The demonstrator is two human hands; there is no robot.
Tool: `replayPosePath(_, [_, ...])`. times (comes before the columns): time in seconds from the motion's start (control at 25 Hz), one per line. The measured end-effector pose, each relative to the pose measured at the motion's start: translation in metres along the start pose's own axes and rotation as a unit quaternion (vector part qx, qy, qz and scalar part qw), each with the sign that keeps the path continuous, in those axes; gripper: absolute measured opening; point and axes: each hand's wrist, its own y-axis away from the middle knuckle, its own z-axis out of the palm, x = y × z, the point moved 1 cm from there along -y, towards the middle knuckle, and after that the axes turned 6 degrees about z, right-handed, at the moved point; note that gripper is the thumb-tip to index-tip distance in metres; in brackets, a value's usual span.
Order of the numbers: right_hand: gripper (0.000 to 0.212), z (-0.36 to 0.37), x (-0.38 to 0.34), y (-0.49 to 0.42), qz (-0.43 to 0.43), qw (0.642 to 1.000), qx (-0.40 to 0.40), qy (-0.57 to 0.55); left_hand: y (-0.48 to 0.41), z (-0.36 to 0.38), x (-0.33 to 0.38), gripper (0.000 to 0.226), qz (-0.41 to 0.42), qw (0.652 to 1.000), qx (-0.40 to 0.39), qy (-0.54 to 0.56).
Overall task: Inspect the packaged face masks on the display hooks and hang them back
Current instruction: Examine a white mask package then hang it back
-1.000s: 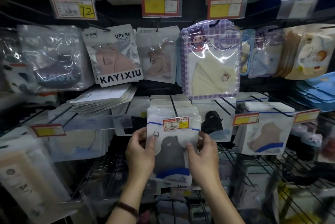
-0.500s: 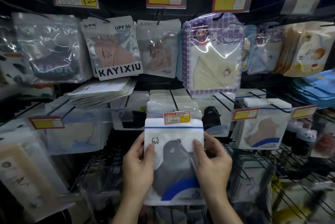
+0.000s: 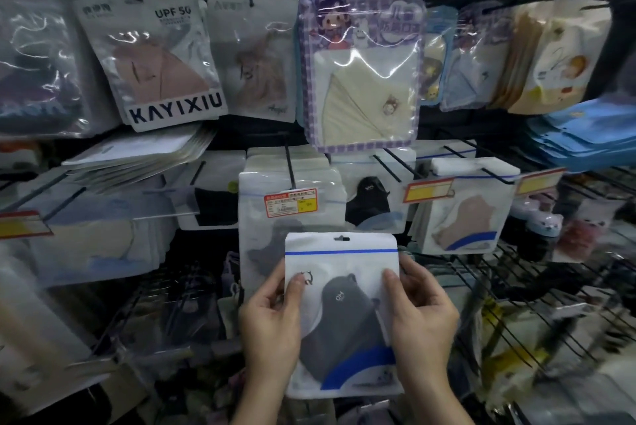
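Head view, display of packaged face masks. A white zip-seal mask pouch (image 3: 344, 314), showing a dark grey mask and a blue curved band at its lower edge, was held upright between both hands, front face toward the camera. The left hand (image 3: 272, 331) gripped its left edge, thumb (image 3: 295, 287) pressed on the front near a small printed logo. The right hand (image 3: 423, 321) gripped the right edge, thumb (image 3: 390, 281) on the front and fingers curled behind. The pouch's hang hole (image 3: 341, 238) was free of any hook; the pouch sat below and in front of a stack of matching pouches (image 3: 261, 235) hanging on the central black hook (image 3: 289, 163), whose tip carried a red-and-yellow price tag (image 3: 290, 206). On the neighbouring hook to the right hung a pouch with a black mask (image 3: 370, 201), and beyond it a pouch with a tan mask (image 3: 464, 218). In the row above hung a KAYIXIU pouch (image 3: 155, 59) holding a pink mask and a purple checked cartoon pouch (image 3: 361, 63) holding a cream mask. A black wire rack (image 3: 516, 287) extended at lower right.
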Motion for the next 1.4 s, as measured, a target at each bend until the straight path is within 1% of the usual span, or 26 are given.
replayPosePath(0.2, [0.027,-0.045,-0.023,-0.037,-0.004,0.999,0.039,-0.014,0.018,0.067,-0.007,0.037,0.0,1.0,-0.01,0.004])
replayPosePath(0.44, [0.03,-0.107,-0.027,-0.093,-0.026,0.996,0.084,0.006,0.029,0.147,-0.026,0.034,-0.019,0.999,-0.027,-0.016])
replayPosePath(0.64, [0.03,-0.146,-0.026,-0.14,-0.042,0.995,0.091,0.017,0.033,0.206,-0.033,0.029,-0.044,0.998,-0.034,-0.018])
replayPosePath(0.8, [0.03,-0.165,-0.03,-0.17,-0.041,0.994,0.095,0.02,0.03,0.243,-0.033,0.024,-0.038,0.997,-0.036,-0.049])
replayPosePath(0.92, [0.03,-0.168,-0.04,-0.185,-0.06,0.993,0.104,-0.001,0.027,0.261,-0.03,0.025,-0.022,0.996,-0.048,-0.065])
replayPosePath(1.0, [0.026,-0.17,-0.05,-0.192,-0.074,0.991,0.106,-0.022,0.025,0.271,-0.027,0.028,-0.014,0.997,-0.05,-0.051])
replayPosePath(1.12, [0.023,-0.17,-0.063,-0.203,-0.095,0.991,0.089,-0.025,0.019,0.279,-0.018,0.029,0.008,0.998,-0.051,-0.033])
replayPosePath(1.28, [0.024,-0.168,-0.074,-0.218,-0.125,0.99,0.069,0.002,0.011,0.284,-0.016,0.033,0.015,0.997,-0.052,-0.049])
replayPosePath(1.4, [0.027,-0.168,-0.072,-0.226,-0.113,0.991,0.066,0.037,0.009,0.285,-0.023,0.033,0.009,0.996,-0.054,-0.068])
